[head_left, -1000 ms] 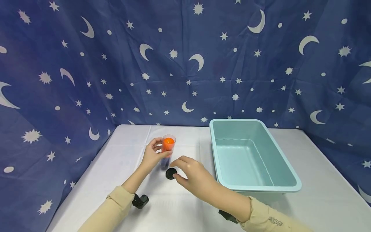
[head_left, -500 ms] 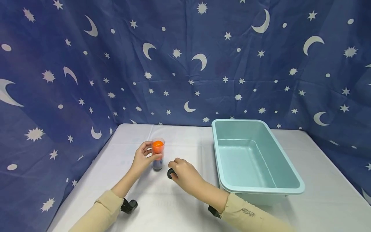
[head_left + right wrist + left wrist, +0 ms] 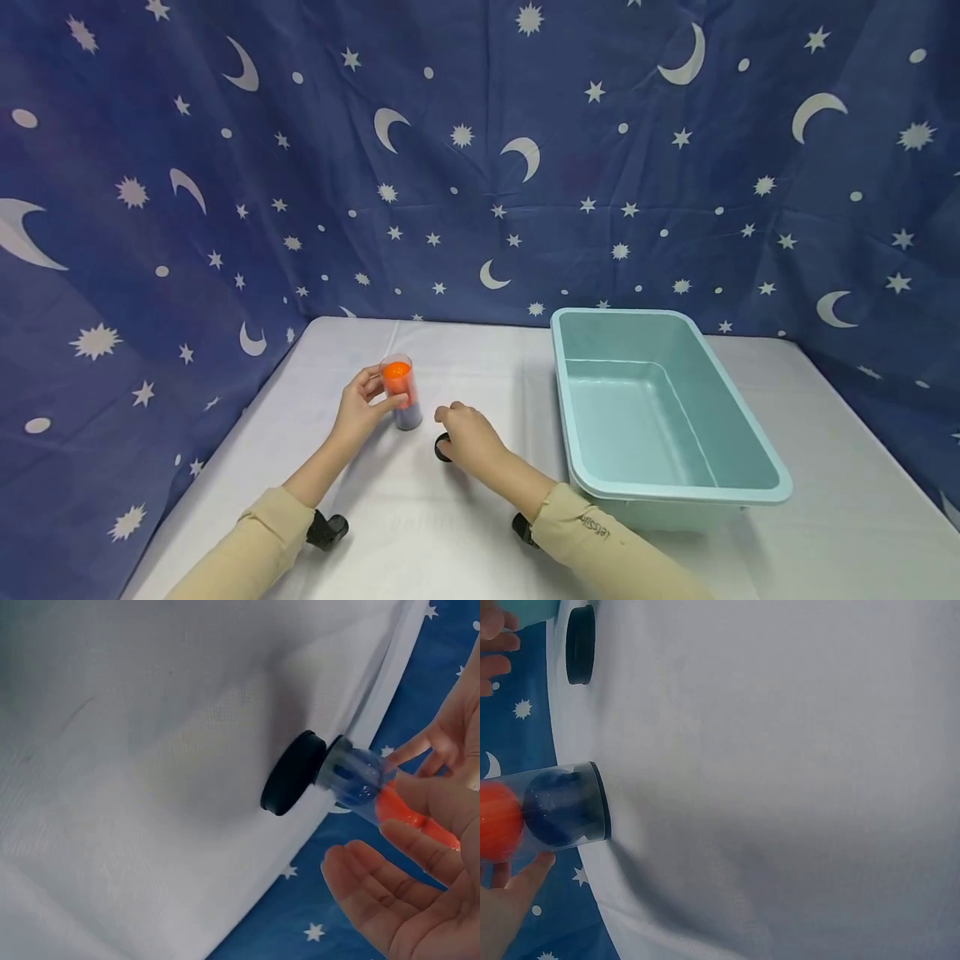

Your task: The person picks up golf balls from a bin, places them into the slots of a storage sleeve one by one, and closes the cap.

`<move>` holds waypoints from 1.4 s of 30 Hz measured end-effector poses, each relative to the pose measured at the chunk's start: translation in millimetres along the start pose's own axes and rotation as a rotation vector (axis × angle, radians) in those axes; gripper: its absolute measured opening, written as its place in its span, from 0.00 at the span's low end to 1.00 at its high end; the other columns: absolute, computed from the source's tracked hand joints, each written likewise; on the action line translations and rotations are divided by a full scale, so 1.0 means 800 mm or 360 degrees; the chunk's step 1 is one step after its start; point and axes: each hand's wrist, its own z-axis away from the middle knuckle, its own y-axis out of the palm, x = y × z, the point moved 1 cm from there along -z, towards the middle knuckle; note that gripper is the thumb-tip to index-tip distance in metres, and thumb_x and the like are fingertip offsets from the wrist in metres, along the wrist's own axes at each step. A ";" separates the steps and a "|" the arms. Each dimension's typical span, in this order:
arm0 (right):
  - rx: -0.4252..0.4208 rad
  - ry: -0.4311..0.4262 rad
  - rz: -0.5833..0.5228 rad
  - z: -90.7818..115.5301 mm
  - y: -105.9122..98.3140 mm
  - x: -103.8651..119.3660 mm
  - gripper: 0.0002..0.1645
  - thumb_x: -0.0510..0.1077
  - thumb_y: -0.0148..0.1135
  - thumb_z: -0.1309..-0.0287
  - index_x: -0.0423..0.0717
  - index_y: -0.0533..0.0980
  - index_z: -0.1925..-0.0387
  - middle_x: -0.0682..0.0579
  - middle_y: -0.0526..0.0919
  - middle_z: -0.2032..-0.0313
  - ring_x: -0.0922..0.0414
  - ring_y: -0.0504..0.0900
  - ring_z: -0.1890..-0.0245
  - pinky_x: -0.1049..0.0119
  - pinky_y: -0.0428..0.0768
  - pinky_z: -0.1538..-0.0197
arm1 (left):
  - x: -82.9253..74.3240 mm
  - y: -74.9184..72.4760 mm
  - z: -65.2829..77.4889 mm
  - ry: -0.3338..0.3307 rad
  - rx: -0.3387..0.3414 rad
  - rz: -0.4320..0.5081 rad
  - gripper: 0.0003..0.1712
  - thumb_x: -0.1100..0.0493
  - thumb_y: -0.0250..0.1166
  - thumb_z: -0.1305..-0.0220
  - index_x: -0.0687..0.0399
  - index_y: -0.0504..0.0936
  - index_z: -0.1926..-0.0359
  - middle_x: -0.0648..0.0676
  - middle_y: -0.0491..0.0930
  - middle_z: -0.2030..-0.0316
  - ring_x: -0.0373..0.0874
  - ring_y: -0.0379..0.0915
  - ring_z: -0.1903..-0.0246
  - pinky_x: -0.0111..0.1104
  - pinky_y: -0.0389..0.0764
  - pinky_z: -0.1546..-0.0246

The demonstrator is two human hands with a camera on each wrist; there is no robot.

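My left hand [image 3: 362, 406] holds a clear tube [image 3: 402, 393] with its fingers on one side and the thumb on the other. An orange ball [image 3: 496, 821] sits in the tube above a dark blue ball [image 3: 557, 808], and the upper end is uncovered. Whether the tube's dark base touches the cloth I cannot tell. A round black lid [image 3: 292, 772] lies on the white cloth, to the right of the tube in the head view. Over that lid hovers my right hand [image 3: 474, 437], its fingers relaxed and bent; both wrist views show a gap between fingers and lid.
A pale teal tub [image 3: 753, 492] stands on the right of the white-covered table [image 3: 442, 533]. Behind and to the left hangs a blue cloth [image 3: 450, 167] with moons and stars. Dark devices are worn under both wrists.
My left hand has moved left with the tube, away from the lid. My right hand has come closer over the lid. The head view has shifted slightly.
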 end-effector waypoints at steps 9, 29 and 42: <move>0.0121 0.0131 -0.0057 -0.004 0.023 -0.010 0.25 0.42 0.73 0.54 0.38 0.78 0.53 0.44 0.82 0.58 0.51 0.83 0.58 0.65 0.81 0.54 | 0.009 -0.011 0.000 -0.0128 0.0042 0.0142 0.30 0.71 0.68 0.47 0.68 0.68 0.43 0.57 0.82 0.51 0.23 0.75 0.61 0.18 0.77 0.57; 0.0258 0.0150 -0.0478 -0.019 0.039 -0.048 0.34 0.45 0.78 0.63 0.37 0.76 0.52 0.44 0.79 0.59 0.50 0.75 0.58 0.58 0.74 0.50 | 0.022 -0.013 -0.007 -0.0112 0.0112 0.0223 0.27 0.71 0.65 0.44 0.69 0.67 0.44 0.61 0.79 0.49 0.26 0.78 0.63 0.22 0.80 0.60; 0.0311 0.0173 -0.0564 -0.017 0.046 -0.052 0.25 0.39 0.78 0.63 0.44 0.79 0.58 0.44 0.74 0.53 0.49 0.68 0.52 0.54 0.75 0.50 | 0.021 -0.015 -0.008 -0.0114 0.0130 0.0197 0.27 0.70 0.65 0.43 0.69 0.66 0.43 0.62 0.78 0.48 0.25 0.78 0.62 0.21 0.80 0.58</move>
